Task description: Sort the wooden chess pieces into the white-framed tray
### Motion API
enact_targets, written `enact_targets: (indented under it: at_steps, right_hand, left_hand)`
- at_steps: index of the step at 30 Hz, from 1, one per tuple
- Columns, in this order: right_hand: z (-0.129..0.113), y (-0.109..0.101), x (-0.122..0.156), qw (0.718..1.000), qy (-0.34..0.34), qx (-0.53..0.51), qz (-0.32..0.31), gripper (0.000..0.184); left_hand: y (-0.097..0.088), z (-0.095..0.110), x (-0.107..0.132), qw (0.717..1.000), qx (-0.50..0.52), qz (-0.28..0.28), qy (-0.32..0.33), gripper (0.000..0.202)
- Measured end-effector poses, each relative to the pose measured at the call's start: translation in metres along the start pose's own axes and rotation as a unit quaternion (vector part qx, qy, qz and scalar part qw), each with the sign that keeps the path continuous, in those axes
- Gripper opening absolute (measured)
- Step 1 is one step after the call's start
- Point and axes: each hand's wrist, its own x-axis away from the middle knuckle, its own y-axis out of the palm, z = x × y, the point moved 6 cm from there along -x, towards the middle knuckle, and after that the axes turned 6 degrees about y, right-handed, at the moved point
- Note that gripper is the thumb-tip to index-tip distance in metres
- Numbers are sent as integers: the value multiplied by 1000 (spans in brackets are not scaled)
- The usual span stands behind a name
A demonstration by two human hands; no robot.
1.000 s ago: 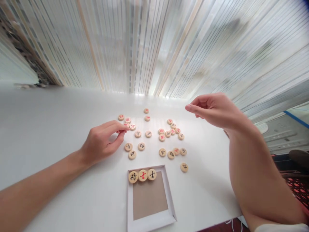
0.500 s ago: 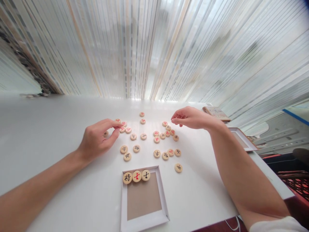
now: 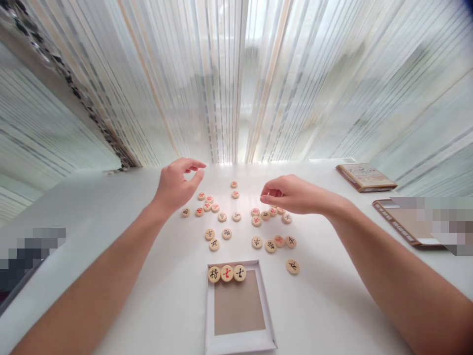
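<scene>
My left hand [image 3: 180, 183] is raised at the left of the scattered xiangqi pieces, thumb and fingers apart, holding nothing visible. Just below its fingertips lies a cluster of red-marked pieces [image 3: 207, 207], with a black-marked piece [image 3: 185, 212] beside them. My right hand [image 3: 291, 193] hovers low over the right-hand group, its fingers curled in toward the thumb; whatever might be between the tips cannot be made out. It partly covers several pieces there, near a red-marked piece [image 3: 255, 211]. Closer to me, a shallow white box tray [image 3: 210, 315] has three pieces [image 3: 226, 273] lined up along its far edge.
More pieces lie on the white table [image 3: 155, 296], including one black-marked piece [image 3: 292, 266] right of the tray. At the far right are a flat picture box [image 3: 365, 177] and a second shallow box [image 3: 397, 222], partly pixelated. A striped string curtain [image 3: 236, 74] hangs behind the table.
My left hand has lifted off the left cluster, its fingers spreading and uncovering a red-marked piece. My right hand has come lower over the right group. The whole view has shifted.
</scene>
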Motion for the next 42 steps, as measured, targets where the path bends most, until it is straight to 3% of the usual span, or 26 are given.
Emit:
enact_targets:
  at_steps: [7, 11, 21, 28, 35, 39, 42]
  right_hand:
    - [-4, 6, -4, 999, -12, -12, 38, 30]
    - [-7, 13, -11, 996, -20, -25, 78, 29]
    - [-7, 32, -17, 998, -19, -16, 53, 33]
    - [-6, 34, -23, 996, -23, -29, 77, 25]
    - [-11, 36, -82, 985, 40, 4, 165, 40]
    - [-20, 40, -113, 983, 50, 5, 178, 21]
    - [-27, 39, -118, 982, 36, -4, 186, 13]
  left_hand:
    - [8, -28, 15, 990, -32, -136, 17, 19]
    - [12, -40, 22, 982, -37, -185, 6, 22]
    - [48, -33, 39, 961, 21, -272, 48, 28]
    - [51, -32, 40, 957, 27, -286, 34, 37]
    - [51, -26, 38, 958, 33, -282, 28, 40]
    - [50, -24, 36, 961, 44, -272, 29, 39]
    - [47, -20, 33, 965, 61, -253, 31, 35]
